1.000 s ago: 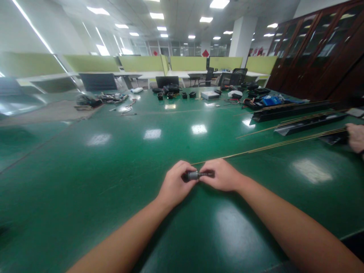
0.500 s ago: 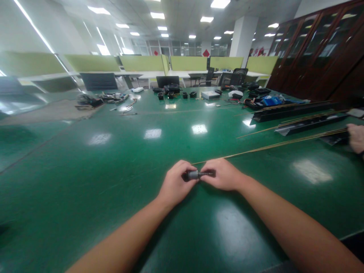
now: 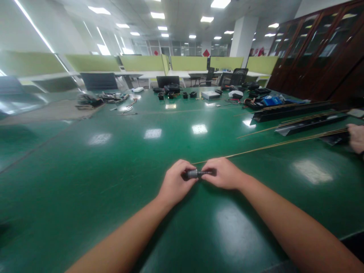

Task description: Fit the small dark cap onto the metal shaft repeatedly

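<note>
My left hand (image 3: 176,182) is closed around a small grey cylinder (image 3: 192,174), which lies on its side just above the green table. A thin dark shaft (image 3: 205,173), ridged in look, runs from the cylinder toward my right hand (image 3: 223,173). Thumb and fingers of that hand pinch the shaft, and its far end is partly hidden in the palm. Right behind both hands, thin golden rods (image 3: 264,146) stretch across to the right, where another person's hand (image 3: 356,137) is at their far end.
Long black metal channels (image 3: 309,124) with more golden rods lie on the right of the green table (image 3: 119,163). Along its far side are several small black parts (image 3: 185,95), a silver box (image 3: 210,94), blue items (image 3: 271,100) and, on the left, loose cables (image 3: 129,108).
My right hand has shifted very slightly to the right along with the shaft's end. My left hand and the cylinder stay nearly in place.
</note>
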Demonstrator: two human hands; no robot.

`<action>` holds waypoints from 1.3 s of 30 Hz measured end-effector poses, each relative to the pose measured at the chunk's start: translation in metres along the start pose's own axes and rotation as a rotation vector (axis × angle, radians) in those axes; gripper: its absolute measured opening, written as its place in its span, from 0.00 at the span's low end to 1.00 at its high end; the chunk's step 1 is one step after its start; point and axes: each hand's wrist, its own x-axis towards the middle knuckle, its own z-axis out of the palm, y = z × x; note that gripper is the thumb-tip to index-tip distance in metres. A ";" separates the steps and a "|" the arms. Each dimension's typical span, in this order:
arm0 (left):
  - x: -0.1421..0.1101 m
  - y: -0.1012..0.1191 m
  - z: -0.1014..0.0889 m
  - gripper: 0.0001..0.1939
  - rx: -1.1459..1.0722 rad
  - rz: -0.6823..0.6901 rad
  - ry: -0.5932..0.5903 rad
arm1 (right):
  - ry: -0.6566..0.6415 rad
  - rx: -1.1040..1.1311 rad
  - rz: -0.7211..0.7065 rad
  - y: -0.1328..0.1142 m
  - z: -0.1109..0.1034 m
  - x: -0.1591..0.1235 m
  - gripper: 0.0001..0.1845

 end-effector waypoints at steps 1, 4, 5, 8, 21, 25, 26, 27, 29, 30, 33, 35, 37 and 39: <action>0.000 0.000 0.000 0.09 0.001 -0.002 0.000 | 0.001 0.000 0.000 0.000 0.000 0.000 0.05; 0.000 -0.001 0.000 0.09 -0.001 -0.010 0.013 | 0.005 0.001 0.000 0.002 -0.001 0.000 0.05; 0.000 -0.001 0.000 0.09 -0.003 -0.013 0.019 | 0.006 0.000 0.001 0.002 -0.001 0.000 0.05; 0.001 0.000 0.000 0.09 -0.007 -0.023 0.027 | 0.008 0.002 0.004 0.003 -0.002 0.000 0.05; 0.001 -0.003 0.000 0.10 -0.011 -0.064 0.049 | 0.030 0.009 0.029 0.007 -0.003 0.002 0.05; 0.002 -0.004 0.001 0.11 -0.032 -0.081 0.061 | 0.039 0.012 0.037 0.008 -0.003 0.002 0.05; 0.002 -0.004 0.001 0.12 -0.035 -0.082 0.066 | 0.041 0.011 0.040 0.008 -0.003 0.002 0.05; 0.002 -0.005 0.001 0.12 -0.036 -0.083 0.069 | 0.043 0.010 0.042 0.008 -0.003 0.002 0.05; 0.002 -0.006 0.001 0.12 -0.034 -0.083 0.071 | 0.044 0.009 0.044 0.008 -0.003 0.002 0.05; 0.001 -0.007 0.000 0.12 -0.033 -0.083 0.071 | 0.044 0.008 0.044 0.008 -0.003 0.002 0.05; 0.001 -0.008 0.000 0.11 -0.031 -0.085 0.066 | 0.048 0.002 0.043 0.009 -0.004 0.002 0.05; 0.001 -0.008 0.000 0.11 -0.029 -0.096 0.069 | 0.052 -0.001 0.040 0.010 -0.004 0.002 0.05; 0.002 -0.007 0.000 0.12 -0.027 -0.112 0.069 | 0.055 -0.003 0.040 0.010 -0.004 0.002 0.05; 0.002 -0.005 -0.001 0.12 -0.028 -0.122 0.065 | 0.058 -0.007 0.040 0.011 -0.004 0.002 0.05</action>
